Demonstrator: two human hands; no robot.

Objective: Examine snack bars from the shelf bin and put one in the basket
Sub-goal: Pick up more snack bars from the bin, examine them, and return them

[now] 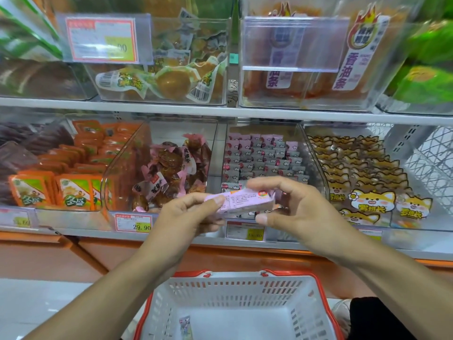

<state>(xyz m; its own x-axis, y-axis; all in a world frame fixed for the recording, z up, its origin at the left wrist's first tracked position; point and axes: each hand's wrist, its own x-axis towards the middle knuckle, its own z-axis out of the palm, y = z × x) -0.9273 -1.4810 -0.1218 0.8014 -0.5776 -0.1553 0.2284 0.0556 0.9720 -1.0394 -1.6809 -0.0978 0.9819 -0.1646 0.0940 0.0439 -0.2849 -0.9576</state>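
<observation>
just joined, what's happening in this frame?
A person stands at a store shelf holding one pink snack bar in both hands, the left hand pinching one end and the right hand the other, printed side up as if reading it. Right behind it is the bin of matching pink bars. The red and white basket sits below the hands, with one small wrapped item already on its floor. The bar is not yet in the basket.

A single wide-angle view from the person's head looks forward and down, close to a shelf of clear bins, with a basket directly below near the frame's bottom.
</observation>
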